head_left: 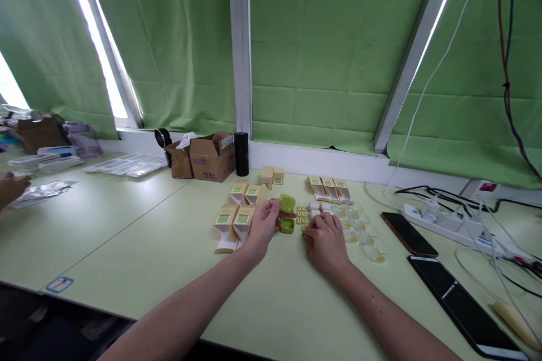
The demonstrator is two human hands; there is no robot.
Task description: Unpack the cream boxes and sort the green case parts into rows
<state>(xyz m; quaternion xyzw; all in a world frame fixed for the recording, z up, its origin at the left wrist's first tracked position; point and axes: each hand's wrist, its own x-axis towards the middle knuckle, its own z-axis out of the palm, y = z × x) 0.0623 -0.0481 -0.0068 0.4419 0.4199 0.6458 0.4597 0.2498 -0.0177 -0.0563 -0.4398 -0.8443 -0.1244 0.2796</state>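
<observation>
My left hand [265, 227] is closed round a small green hinged case [286, 211] whose lid stands open, held just above the table. My right hand [325, 240] rests knuckles-up on the table, fingers curled over small yellow pieces [301, 215] and pink-white pieces [315, 207]; what the fingers pinch is hidden. Open tan cartons with green labels [234, 222] lie left of my left hand. Clear plastic trays with yellow bits [363, 231] lie right of my right hand.
More tan cartons [330, 187] and two small boxes [272, 176] lie further back. Brown cardboard boxes [212, 155] and a black cylinder [241, 153] stand by the window. Two phones [409, 234] and a power strip [440, 217] with cables lie right. Another person's hand [11, 187] shows at far left.
</observation>
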